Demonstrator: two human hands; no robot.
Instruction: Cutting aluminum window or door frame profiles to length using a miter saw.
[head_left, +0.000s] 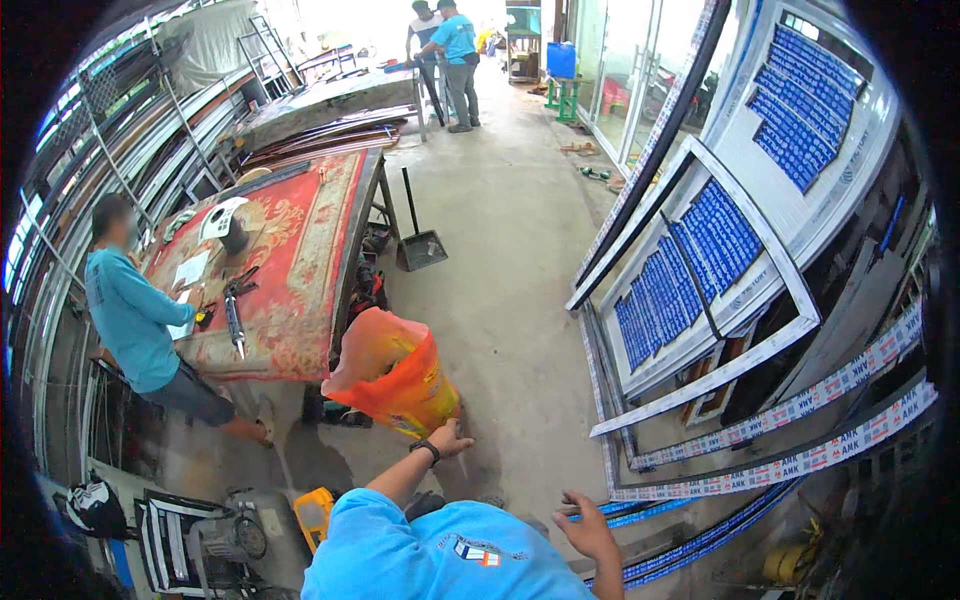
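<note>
My left hand, with a dark band at the wrist, hangs in front of me with its fingers loosely curled. I see nothing in it. Just beyond it stands an open orange and yellow sack; whether hand and sack touch I cannot tell. To my right, my right hand is held low with its fingers apart and nothing in them. Closest to it are long blue-wrapped strips and white-taped profiles lying along the right side.
At left, a person leans over a table with a red patterned cloth, bearing tools and papers. A dustpan stands on the floor. Framed panels lean at right. Two people stand far back. A grey motor sits lower left.
</note>
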